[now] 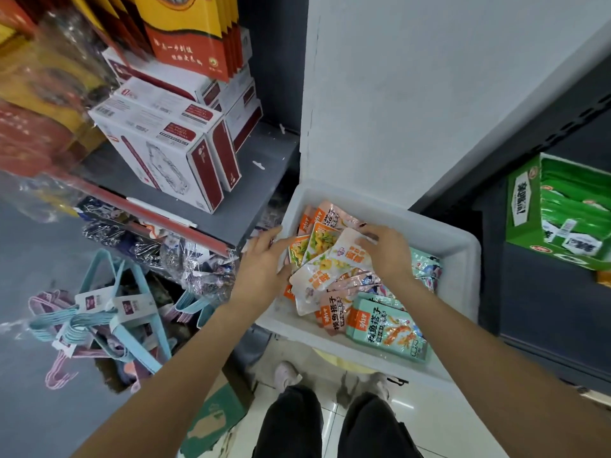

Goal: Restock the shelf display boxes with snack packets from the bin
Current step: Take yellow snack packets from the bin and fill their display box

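Hands both inside the white bin, working the same fan of packets. Left to right:

Left hand — at the bin's left wall, palm down, fingers reaching forward along the rim. Thumb side butts the left edge of the yellow-print packets. Whether the fingertips curl under the stack I can't tell; they blur out at the rim.

Fanned pale packets sit between the two hands, long axes running roughly from near-left to far-right, overlapping like cards. More pink packets lie under them, teal packets at the bin's near-right corner.

Right hand — on top of the fan's far-right end, fingers curled down over the upper edge of the top pale packet, apparently pinching it.

Green display box is on the dark shelf well to the right of the bin, open side up, partly filled. That's the key relation: destination lies right, so the right hand is the nearer carrier — my read is the left only squares the stack. Risk: loose fan slipping apart on lift.
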A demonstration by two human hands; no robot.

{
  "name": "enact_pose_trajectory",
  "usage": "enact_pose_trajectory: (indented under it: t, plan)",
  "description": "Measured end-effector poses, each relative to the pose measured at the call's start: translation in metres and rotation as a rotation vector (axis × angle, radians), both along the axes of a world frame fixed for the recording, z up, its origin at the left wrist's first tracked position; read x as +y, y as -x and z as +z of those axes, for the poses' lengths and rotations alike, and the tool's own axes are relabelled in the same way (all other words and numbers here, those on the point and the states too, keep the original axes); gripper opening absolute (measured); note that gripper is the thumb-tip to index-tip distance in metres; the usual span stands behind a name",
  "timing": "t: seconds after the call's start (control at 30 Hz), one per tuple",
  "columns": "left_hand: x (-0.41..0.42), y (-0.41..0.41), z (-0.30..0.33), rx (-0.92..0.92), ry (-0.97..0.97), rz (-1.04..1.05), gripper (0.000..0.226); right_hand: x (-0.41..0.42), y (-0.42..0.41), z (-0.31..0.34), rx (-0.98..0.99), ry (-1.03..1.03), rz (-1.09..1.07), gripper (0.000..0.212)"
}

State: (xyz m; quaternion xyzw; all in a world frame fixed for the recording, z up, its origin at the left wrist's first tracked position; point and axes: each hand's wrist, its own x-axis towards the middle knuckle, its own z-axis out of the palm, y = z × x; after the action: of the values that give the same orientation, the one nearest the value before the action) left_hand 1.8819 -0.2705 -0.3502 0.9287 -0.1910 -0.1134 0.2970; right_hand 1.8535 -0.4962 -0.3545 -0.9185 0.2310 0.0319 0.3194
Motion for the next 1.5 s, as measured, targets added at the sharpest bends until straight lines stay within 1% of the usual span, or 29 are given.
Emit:
enact_pose_trajectory:
  t: [0.03,0.1,0.2,0.3,0.33,0.4,0.5,0.6,0.67,0.73,0.83,0.9,1.0,1.1,1.13,1.2,1.27,1.3,1.37,1.5]
  plan:
    - [-0.005,-0.001,0.001,-0.021,0.017,-0.013,0.048,0.001,0.003,0.0,-0.038,-0.106,-0.027,0.022]
    - [-0.018,-0.002,0.004,-0.004,0.062,-0.081,0.046,0.002,0.008,0.001,-0.08,-0.269,-0.043,0.017]
    - [-0.034,-0.001,0.01,0.12,0.157,-0.15,0.046,0.006,0.01,0.009,-0.11,-0.514,-0.08,0.017]
    - [-0.039,-0.001,0.014,0.165,0.266,-0.045,0.032,0.011,0.012,0.014,-0.141,-0.643,-0.05,0.016]
    - [-0.037,-0.001,0.016,0.179,0.289,0.011,0.025,0.013,0.013,0.015,-0.144,-0.646,-0.036,0.014]
    - [-0.029,0.0,0.019,0.173,0.307,0.106,0.015,0.017,0.015,0.012,-0.115,-0.539,-0.001,0.02]
    - [-0.006,0.001,0.022,0.099,0.334,0.234,0.011,0.024,0.016,0.0,-0.024,-0.336,0.099,0.047]
    - [0.014,0.001,0.022,0.085,0.354,0.335,0.013,0.031,0.014,-0.019,0.123,-0.139,0.263,0.079]
    - [0.022,0.002,0.021,0.074,0.303,0.346,0.009,0.036,0.013,-0.03,0.185,-0.064,0.313,0.092]
    - [0.026,0.003,0.018,0.074,0.275,0.325,0.007,0.041,0.011,-0.036,0.196,-0.002,0.296,0.097]
    - [0.03,0.006,0.014,0.092,0.276,0.308,0.01,0.044,0.003,-0.037,0.192,0.099,0.239,0.096]
    - [0.034,0.006,0.013,0.074,0.287,0.324,0.011,0.039,-0.001,-0.035,0.195,0.147,0.2,0.088]
    - [0.038,0.005,0.016,0.065,0.297,0.353,0.012,0.028,-0.002,-0.026,0.165,0.188,0.092,0.06]
    - [0.032,0.003,0.026,0.094,0.314,0.335,0.009,0.019,0.0,-0.012,0.176,0.262,0.096,0.027]
    - [0.028,0.002,0.03,0.104,0.327,0.32,0.008,0.018,0.001,-0.005,0.177,0.266,0.092,0.025]
    - [0.017,0.0,0.039,0.12,0.363,0.282,0.008,0.012,0.005,0.012,0.144,0.173,0.056,0.028]
    - [0.003,-0.001,0.05,0.109,0.372,0.235,0.009,0.003,0.011,0.026,0.077,-0.001,0.008,0.018]
    - [-0.005,-0.001,0.055,0.095,0.372,0.215,0.009,-0.003,0.014,0.034,0.035,-0.056,0.0,0.018]
    - [-0.024,0.0,0.069,0.063,0.38,0.179,0.009,-0.016,0.023,0.049,-0.04,-0.111,-0.008,0.029]
    - [-0.072,0.005,0.096,0.009,0.398,0.098,0.01,-0.059,0.051,0.083,-0.175,-0.177,-0.018,0.07]
